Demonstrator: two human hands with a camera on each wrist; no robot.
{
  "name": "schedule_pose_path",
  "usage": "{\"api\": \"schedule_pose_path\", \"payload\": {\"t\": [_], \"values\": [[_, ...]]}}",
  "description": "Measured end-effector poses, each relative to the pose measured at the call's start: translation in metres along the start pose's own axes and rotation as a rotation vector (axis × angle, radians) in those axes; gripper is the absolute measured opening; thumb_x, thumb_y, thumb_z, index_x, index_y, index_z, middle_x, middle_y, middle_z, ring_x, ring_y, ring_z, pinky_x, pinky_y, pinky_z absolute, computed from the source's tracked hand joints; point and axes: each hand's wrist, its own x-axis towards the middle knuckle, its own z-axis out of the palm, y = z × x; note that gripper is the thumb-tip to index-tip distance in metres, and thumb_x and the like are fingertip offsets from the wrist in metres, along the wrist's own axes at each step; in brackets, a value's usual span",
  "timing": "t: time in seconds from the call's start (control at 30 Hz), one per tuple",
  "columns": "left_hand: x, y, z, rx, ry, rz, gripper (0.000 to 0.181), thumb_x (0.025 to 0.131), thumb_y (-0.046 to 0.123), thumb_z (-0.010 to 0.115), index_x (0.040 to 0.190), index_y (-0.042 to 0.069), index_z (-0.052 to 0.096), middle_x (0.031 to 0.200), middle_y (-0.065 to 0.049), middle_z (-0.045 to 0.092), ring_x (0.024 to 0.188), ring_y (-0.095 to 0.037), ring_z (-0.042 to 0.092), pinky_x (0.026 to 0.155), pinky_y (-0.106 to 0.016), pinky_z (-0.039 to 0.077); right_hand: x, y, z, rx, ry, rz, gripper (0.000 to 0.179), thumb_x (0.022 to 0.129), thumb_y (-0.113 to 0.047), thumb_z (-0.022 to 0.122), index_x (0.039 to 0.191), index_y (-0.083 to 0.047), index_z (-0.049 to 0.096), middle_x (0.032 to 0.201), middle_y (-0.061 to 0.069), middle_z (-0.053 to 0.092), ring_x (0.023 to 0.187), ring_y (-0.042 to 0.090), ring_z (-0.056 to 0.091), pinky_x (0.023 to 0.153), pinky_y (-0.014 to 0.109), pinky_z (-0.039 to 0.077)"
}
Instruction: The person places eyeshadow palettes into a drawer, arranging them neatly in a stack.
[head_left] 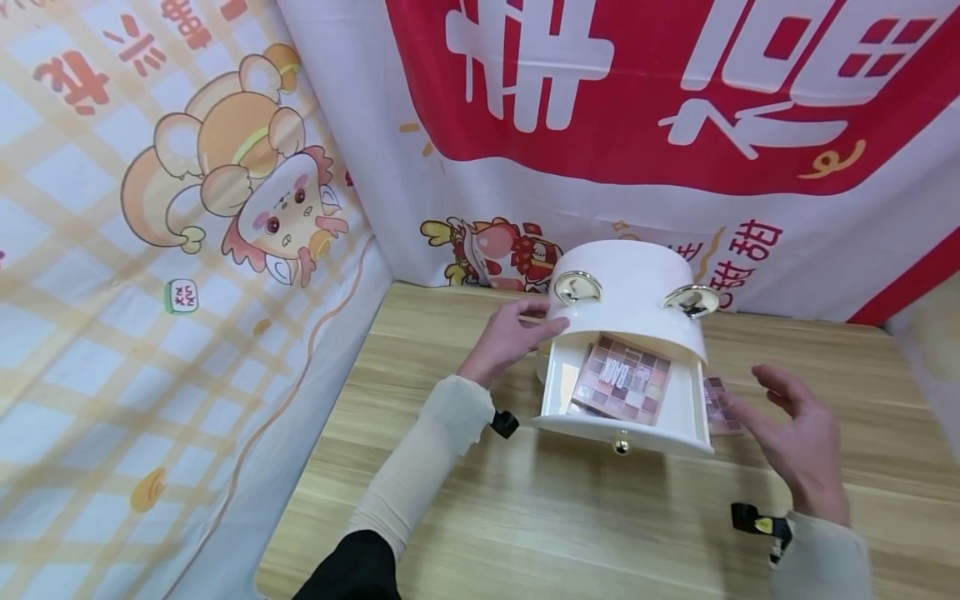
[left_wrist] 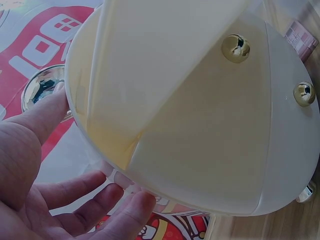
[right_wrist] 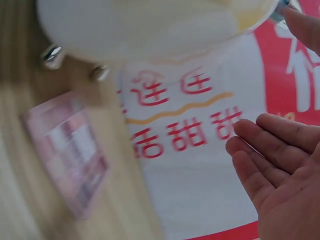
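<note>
A white cabinet with a rounded top and gold trim stands with its drawer pulled out. Inside the drawer lies a checkered makeup palette, tilted. My left hand is at the cabinet's left side, thumb at the front edge near a gold ring, the other fingers spread along the side. To the right, my right hand is held apart from the cabinet with its fingers extended and nothing in it. Between them, a second palette lies on the table, partly hidden by the cabinet.
The wood-grain table meets a printed cloth at the left and another red-and-white cloth at the back, right behind the cabinet. A gold knob sticks out from the drawer front. Small gold feet are under the cabinet.
</note>
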Motion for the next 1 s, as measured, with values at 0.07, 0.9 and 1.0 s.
{"api": "schedule_pose_path", "payload": {"t": [0.07,0.9,1.0], "values": [[0.0,0.0,0.0,0.002,0.0,-0.002,0.073,0.077,0.059,0.081,0.135,0.02,0.061,0.12,0.004,0.064,0.102,-0.016,0.065,0.082,-0.039,0.059,0.004,0.008,0.003,0.006,-0.003,0.051,0.083,0.087,-0.048,0.077,0.154,-0.014,0.041,0.154,0.014,0.042,0.137,0.035,0.036,0.113,0.054,0.032],[0.001,0.0,-0.001,-0.022,-0.004,0.01,0.072,0.078,0.056,0.082,0.135,0.017,0.062,0.12,0.002,0.064,0.102,-0.018,0.065,0.086,-0.045,0.058,0.014,0.082,0.046,-0.066,0.001,0.092,0.097,0.083,-0.024,0.081,0.153,0.011,0.023,0.151,0.036,0.032,0.133,0.053,0.035,0.106,0.067,0.033],[0.0,0.0,-0.001,-0.021,-0.003,0.006,0.072,0.078,0.056,0.082,0.135,0.017,0.062,0.119,0.002,0.064,0.102,-0.018,0.065,0.086,-0.045,0.058,0.015,0.089,0.05,-0.094,-0.002,0.08,0.1,0.079,-0.017,0.083,0.151,0.014,0.022,0.149,0.039,0.031,0.132,0.056,0.035,0.108,0.067,0.031]]}}
